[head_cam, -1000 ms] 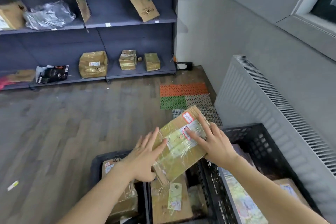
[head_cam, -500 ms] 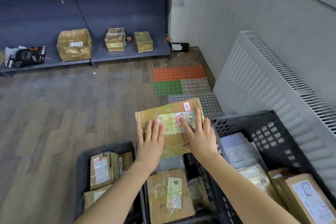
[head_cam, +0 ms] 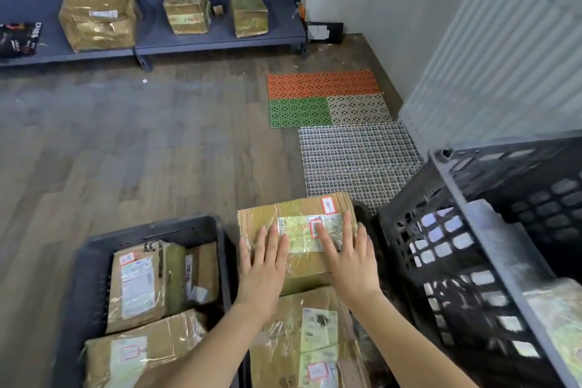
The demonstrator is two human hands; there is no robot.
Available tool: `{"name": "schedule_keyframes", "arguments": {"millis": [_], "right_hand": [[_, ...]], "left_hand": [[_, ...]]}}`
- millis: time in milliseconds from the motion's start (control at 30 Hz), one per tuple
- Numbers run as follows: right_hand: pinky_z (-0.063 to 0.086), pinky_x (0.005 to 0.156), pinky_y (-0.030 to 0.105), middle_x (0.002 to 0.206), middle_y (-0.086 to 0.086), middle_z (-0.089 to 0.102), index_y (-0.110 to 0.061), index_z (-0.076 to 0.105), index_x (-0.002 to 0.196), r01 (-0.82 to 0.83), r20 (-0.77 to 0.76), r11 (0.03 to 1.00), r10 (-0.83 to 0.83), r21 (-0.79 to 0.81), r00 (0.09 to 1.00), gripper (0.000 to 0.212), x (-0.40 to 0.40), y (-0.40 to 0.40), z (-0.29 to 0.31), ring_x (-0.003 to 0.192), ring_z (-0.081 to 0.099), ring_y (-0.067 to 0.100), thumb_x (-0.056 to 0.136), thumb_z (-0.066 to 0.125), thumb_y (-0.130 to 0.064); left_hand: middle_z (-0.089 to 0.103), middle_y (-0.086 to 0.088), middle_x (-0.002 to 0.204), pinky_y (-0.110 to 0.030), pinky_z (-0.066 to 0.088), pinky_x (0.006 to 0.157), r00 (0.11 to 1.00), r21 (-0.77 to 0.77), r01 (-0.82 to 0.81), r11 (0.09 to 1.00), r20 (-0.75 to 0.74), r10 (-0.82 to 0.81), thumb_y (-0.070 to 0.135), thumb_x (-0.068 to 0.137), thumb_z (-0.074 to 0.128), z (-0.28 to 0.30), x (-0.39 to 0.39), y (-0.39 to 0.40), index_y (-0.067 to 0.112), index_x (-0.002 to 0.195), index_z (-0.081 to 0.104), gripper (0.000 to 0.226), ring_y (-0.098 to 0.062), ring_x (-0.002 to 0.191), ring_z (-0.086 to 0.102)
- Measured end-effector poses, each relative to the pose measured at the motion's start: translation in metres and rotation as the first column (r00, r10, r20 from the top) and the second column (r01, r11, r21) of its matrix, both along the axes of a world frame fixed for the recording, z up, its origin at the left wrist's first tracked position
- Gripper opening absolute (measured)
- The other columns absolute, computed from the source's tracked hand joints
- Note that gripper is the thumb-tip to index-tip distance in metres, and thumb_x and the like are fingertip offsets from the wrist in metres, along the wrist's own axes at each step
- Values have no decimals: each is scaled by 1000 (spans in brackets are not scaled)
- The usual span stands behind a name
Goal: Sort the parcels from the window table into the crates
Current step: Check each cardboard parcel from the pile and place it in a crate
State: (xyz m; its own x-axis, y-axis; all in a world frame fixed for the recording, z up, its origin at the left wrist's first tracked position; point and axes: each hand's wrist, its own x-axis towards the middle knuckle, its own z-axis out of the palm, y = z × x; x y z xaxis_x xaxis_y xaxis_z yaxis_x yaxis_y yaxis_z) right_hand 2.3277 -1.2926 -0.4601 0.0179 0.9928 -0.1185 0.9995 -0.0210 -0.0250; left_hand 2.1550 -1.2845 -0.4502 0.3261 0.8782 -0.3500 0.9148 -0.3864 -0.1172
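Observation:
A flat brown cardboard parcel (head_cam: pixel 294 214) with a white label and red-edged stickers lies level in the middle crate, at its far end. My left hand (head_cam: pixel 263 264) and my right hand (head_cam: pixel 348 257) both press flat on its top, fingers straight. Below it in the same crate lies another taped parcel (head_cam: pixel 311 334). The left black crate (head_cam: pixel 94 249) holds several labelled parcels. The tall black crate (head_cam: pixel 466 217) on the right holds a grey bag and more parcels.
Wooden floor stretches ahead. Orange, green and white plastic mats (head_cam: pixel 327 98) and a white grid mat (head_cam: pixel 356 161) lie by the wall. A grey shelf (head_cam: pixel 189 44) carries three taped boxes. A white radiator (head_cam: pixel 491 57) lines the right wall.
The parcel went from tilted in the air to lying level and lower in the middle crate. Both hands flattened on top of it. My view tipped downward.

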Motion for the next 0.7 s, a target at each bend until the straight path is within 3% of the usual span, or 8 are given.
{"name": "schedule_keyframes", "arguments": {"millis": [67, 100, 167, 233, 267, 367, 500, 700], "right_hand": [[31, 107, 59, 152, 31, -15, -30, -21, 144, -20, 50, 999, 22, -28, 999, 117, -1, 4, -30, 135, 24, 56, 79, 75, -33], [29, 108, 58, 153, 29, -18, -30, -20, 145, -24, 57, 999, 25, -22, 998, 120, -2, 7, -43, 135, 23, 55, 76, 77, -37], [40, 99, 58, 154, 29, 8, -29, 6, 150, -7, 64, 998, 11, -70, 998, 134, -4, 16, -70, 126, 38, 55, 49, 93, -39], [44, 94, 58, 151, 30, 18, -27, 17, 149, -4, 39, 997, 7, -76, 999, 134, -8, 23, -92, 121, 43, 55, 40, 96, -37], [41, 97, 59, 153, 32, 12, -27, 12, 150, -22, 23, 995, 24, -96, 999, 132, -9, 24, -97, 123, 40, 56, 47, 94, -38], [19, 113, 57, 142, 31, -36, -27, -37, 139, -35, 67, 988, 46, -151, 997, 118, -12, 19, -125, 139, 11, 54, 86, 68, -41], [8, 116, 55, 133, 27, -48, -29, -45, 134, -39, 94, 976, 60, -216, 994, 110, -12, 26, -145, 142, -2, 51, 93, 56, -46], [-8, 114, 56, 135, 15, -49, -31, -37, 139, -103, 46, 901, 135, -422, 990, 100, -4, 41, -150, 138, -23, 50, 83, 31, -79]], "left_hand": [[-44, -20, 141, -63, -10, 111, 1000, -2, -7, 1000, -7, 7, 1, 88, 52, -27, 0, 5, 5, 135, -38, 101, -40, 134, -36], [-44, -20, 141, -63, -11, 111, 1000, 2, -10, 1000, -8, 10, 2, 90, 51, -39, 0, 7, 5, 135, -37, 99, -40, 134, -35], [-44, -19, 141, -63, -13, 110, 1000, 15, -12, 1000, -14, 13, 4, 92, 48, -63, 0, 12, 4, 135, -36, 95, -40, 134, -35], [-43, -19, 142, -62, -17, 107, 1000, 10, -18, 1000, -10, 18, 3, 93, 45, -84, 0, 15, 4, 135, -36, 92, -39, 135, -34], [-42, -19, 143, -61, -18, 106, 1000, 5, -18, 1000, -11, 19, 2, 92, 45, -95, -1, 16, 4, 135, -36, 92, -39, 135, -34], [-42, -19, 143, -61, -19, 106, 1000, -14, -16, 1000, -24, 16, 0, 91, 44, -121, -7, 15, 5, 138, -35, 91, -39, 134, -35], [-41, -17, 145, -62, -17, 109, 1000, -50, -23, 999, 16, 23, 1, 91, 44, -143, -12, 22, 7, 134, -37, 91, -38, 135, -35], [-45, -6, 145, -53, -21, 112, 995, -318, -11, 948, 90, 42, 54, 97, 34, -163, -21, 43, 20, 133, -38, 88, -26, 134, -40]]}}
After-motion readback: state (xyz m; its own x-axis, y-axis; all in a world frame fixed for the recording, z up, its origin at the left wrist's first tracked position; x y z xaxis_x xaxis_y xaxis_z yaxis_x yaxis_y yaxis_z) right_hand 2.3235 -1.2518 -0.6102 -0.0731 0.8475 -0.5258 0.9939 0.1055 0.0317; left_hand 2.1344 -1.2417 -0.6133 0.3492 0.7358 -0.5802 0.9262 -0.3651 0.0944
